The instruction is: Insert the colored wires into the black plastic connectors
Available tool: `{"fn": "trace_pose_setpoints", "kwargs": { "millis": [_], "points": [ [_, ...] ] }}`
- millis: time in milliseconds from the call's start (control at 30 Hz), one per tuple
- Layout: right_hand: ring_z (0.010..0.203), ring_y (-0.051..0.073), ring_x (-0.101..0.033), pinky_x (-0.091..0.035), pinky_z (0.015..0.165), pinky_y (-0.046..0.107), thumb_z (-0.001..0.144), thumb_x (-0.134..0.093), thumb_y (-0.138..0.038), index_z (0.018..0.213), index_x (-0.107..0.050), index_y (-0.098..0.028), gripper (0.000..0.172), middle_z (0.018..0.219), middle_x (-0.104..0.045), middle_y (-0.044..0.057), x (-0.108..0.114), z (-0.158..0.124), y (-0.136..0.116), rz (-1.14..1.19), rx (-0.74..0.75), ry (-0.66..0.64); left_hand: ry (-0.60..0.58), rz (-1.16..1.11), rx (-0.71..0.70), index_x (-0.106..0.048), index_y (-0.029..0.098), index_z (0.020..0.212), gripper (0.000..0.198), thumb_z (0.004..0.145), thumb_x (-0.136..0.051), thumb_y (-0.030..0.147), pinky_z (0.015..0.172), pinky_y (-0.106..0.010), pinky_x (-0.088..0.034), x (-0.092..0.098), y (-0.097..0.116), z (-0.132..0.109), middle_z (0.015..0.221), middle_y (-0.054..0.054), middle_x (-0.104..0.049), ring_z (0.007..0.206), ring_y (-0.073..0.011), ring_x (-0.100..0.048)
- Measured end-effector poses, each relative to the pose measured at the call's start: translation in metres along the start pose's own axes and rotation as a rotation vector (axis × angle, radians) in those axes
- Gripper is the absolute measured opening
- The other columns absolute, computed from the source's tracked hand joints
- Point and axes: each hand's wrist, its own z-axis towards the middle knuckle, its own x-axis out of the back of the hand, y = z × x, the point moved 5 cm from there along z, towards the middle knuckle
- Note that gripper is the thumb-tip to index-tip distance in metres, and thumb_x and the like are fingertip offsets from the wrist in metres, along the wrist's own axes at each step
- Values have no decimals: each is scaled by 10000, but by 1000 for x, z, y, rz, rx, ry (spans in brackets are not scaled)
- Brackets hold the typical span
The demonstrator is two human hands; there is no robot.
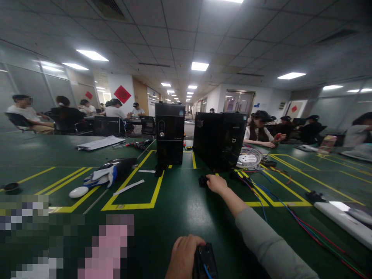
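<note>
At the bottom centre, my left hand is closed around a black plastic housing. A blue wire shows in its upward-facing side, along with a few small brass-coloured spots. My right hand is stretched forward over the green table, its fingers closed on a small black part that rests on the tabletop. The fingertips hide some of that part, so its exact kind is unclear. Just beyond it stands a black computer tower, and a second computer tower is to its left.
A white fan grille and coloured wires lie to the right, near a white power strip. On the left are a glove, a white oval piece and papers. Yellow tape marks the table; several people sit beyond.
</note>
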Motion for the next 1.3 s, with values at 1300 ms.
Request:
{"fn": "trace_pose_setpoints", "kwargs": {
  "millis": [1300],
  "points": [
    [505, 100, -537, -367, 478, 182, 781, -646, -292, 922, -708, -189, 185, 591, -631, -38, -21, -235, -23, 679, 324, -128, 110, -89, -73, -592, 240, 995, 405, 598, -651, 186, 808, -362, -496, 15, 21, -10, 956, -27, -676, 887, -251, -628]
  ]
}}
